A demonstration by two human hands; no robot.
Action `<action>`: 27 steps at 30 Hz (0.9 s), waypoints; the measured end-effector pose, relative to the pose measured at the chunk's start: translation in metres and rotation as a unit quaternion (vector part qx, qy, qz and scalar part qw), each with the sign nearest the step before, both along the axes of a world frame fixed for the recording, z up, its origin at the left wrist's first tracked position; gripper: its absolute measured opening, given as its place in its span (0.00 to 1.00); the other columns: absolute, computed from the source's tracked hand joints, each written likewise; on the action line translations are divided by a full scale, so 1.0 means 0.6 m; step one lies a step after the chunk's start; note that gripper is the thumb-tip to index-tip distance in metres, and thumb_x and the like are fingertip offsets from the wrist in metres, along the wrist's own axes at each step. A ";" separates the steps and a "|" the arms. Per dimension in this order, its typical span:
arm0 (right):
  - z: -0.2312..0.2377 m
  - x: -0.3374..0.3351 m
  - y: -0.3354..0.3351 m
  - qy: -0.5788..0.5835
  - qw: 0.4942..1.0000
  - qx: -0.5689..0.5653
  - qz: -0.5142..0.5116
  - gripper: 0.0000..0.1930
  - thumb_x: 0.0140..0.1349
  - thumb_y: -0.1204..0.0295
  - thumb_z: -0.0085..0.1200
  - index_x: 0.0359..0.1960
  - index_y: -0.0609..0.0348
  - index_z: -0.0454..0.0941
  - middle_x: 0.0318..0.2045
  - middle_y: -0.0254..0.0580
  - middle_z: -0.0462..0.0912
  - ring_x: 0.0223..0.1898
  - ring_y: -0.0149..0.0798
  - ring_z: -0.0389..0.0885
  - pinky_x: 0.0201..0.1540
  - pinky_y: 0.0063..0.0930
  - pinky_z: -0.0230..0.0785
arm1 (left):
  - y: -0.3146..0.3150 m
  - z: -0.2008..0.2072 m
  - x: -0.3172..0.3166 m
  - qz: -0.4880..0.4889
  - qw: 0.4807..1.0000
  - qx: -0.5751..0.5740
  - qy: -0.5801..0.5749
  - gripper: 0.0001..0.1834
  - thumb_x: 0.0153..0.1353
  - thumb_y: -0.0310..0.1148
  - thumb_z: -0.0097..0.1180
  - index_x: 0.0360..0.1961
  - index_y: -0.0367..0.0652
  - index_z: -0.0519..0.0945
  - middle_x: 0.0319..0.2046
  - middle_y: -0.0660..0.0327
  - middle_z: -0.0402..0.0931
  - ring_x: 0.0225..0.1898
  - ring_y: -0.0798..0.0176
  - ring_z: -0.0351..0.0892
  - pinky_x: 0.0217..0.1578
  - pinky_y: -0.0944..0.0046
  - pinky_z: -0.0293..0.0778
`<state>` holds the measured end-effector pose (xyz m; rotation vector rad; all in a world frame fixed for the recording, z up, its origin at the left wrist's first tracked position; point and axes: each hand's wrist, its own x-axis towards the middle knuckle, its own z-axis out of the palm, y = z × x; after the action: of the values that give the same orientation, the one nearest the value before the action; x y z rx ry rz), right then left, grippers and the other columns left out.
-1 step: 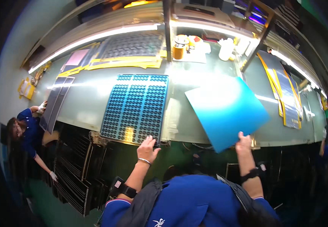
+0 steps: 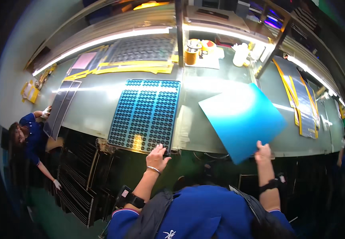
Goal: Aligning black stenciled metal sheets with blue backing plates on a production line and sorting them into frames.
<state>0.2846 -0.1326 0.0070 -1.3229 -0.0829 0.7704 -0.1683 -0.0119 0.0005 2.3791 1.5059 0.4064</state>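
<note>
A dark panel (image 2: 144, 115) with rows of small round shapes lies flat on the bench in front of me, to the left. My left hand (image 2: 156, 158) rests its fingertips on the panel's near right corner, thumb spread away to the right. To the right, a plain glossy blue sheet (image 2: 244, 123) sits turned at an angle, one corner jutting past the bench's front edge. My right hand (image 2: 263, 153) holds this sheet by its near right edge; the underside of that grip is hidden.
The bench (image 2: 91, 113) carries yellow-edged sheets (image 2: 138, 55) at the back left and more (image 2: 300, 99) at the right. An orange-brown can (image 2: 191, 56) and white bottle (image 2: 241, 55) stand behind. A co-worker (image 2: 31, 131) at left handles a grey panel (image 2: 62, 105) near black racks (image 2: 77, 187).
The whole view has shifted slightly. My right hand has moved a little to the right along the blue sheet's edge; my left hand stays at the panel's corner.
</note>
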 end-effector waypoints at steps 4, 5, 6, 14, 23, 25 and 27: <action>0.115 0.108 -0.059 -0.066 0.986 -0.055 0.143 0.11 0.60 0.80 0.49 0.45 0.58 0.70 0.39 0.36 0.77 0.40 0.34 0.76 0.45 0.33 0.71 | 0.006 0.009 -0.007 -0.007 0.998 -0.040 0.044 0.28 0.43 0.46 0.66 0.45 0.44 0.78 0.55 0.54 0.70 0.57 0.56 0.69 0.54 0.61 0.67; 0.139 0.131 -0.065 -0.074 0.977 -0.049 0.193 0.10 0.61 0.79 0.49 0.45 0.59 0.70 0.39 0.36 0.78 0.39 0.33 0.77 0.44 0.31 0.71 | 0.004 0.004 -0.008 -0.004 0.999 -0.034 0.037 0.28 0.43 0.46 0.66 0.44 0.43 0.78 0.55 0.54 0.70 0.57 0.56 0.69 0.53 0.61 0.68; 0.152 0.154 -0.067 -0.081 0.967 -0.044 0.238 0.10 0.62 0.77 0.48 0.45 0.60 0.71 0.38 0.37 0.78 0.37 0.32 0.77 0.43 0.28 0.72 | 0.006 0.003 -0.007 -0.004 0.999 -0.028 0.029 0.27 0.43 0.46 0.66 0.44 0.43 0.78 0.55 0.54 0.70 0.57 0.56 0.69 0.53 0.61 0.68; 0.215 0.218 -0.016 -0.191 0.928 -0.136 0.291 0.15 0.61 0.77 0.49 0.49 0.66 0.71 0.38 0.38 0.78 0.38 0.31 0.75 0.43 0.24 0.70 | 0.025 0.010 0.011 -0.005 0.998 -0.045 0.046 0.28 0.43 0.48 0.66 0.45 0.44 0.78 0.56 0.57 0.69 0.57 0.58 0.69 0.52 0.61 0.69; 0.286 0.255 0.180 -0.325 0.767 -0.276 0.479 0.24 0.54 0.75 0.58 0.55 0.62 0.71 0.43 0.39 0.79 0.43 0.31 0.76 0.47 0.23 0.68 | 0.011 0.024 -0.002 0.037 0.996 -0.072 0.041 0.28 0.40 0.45 0.68 0.44 0.44 0.78 0.54 0.53 0.70 0.55 0.54 0.70 0.51 0.59 0.70; 0.299 0.251 0.231 -0.329 0.747 -0.286 0.502 0.24 0.52 0.74 0.60 0.53 0.60 0.73 0.43 0.39 0.80 0.45 0.31 0.75 0.47 0.24 0.67 | 0.016 0.018 0.002 0.011 0.997 -0.073 0.022 0.27 0.41 0.44 0.68 0.44 0.44 0.78 0.53 0.52 0.71 0.54 0.54 0.71 0.51 0.59 0.70; 0.296 0.242 0.291 -0.507 0.633 -0.265 0.521 0.24 0.50 0.75 0.60 0.52 0.57 0.74 0.34 0.37 0.82 0.36 0.31 0.77 0.42 0.23 0.71 | 0.017 0.015 0.000 0.011 0.998 -0.068 0.010 0.26 0.42 0.43 0.67 0.44 0.43 0.78 0.53 0.51 0.71 0.55 0.53 0.70 0.51 0.59 0.70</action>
<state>0.4299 0.0419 0.1845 -2.1528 -1.8026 0.8948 -0.1684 -0.0018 0.0094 2.2695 1.5193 0.2750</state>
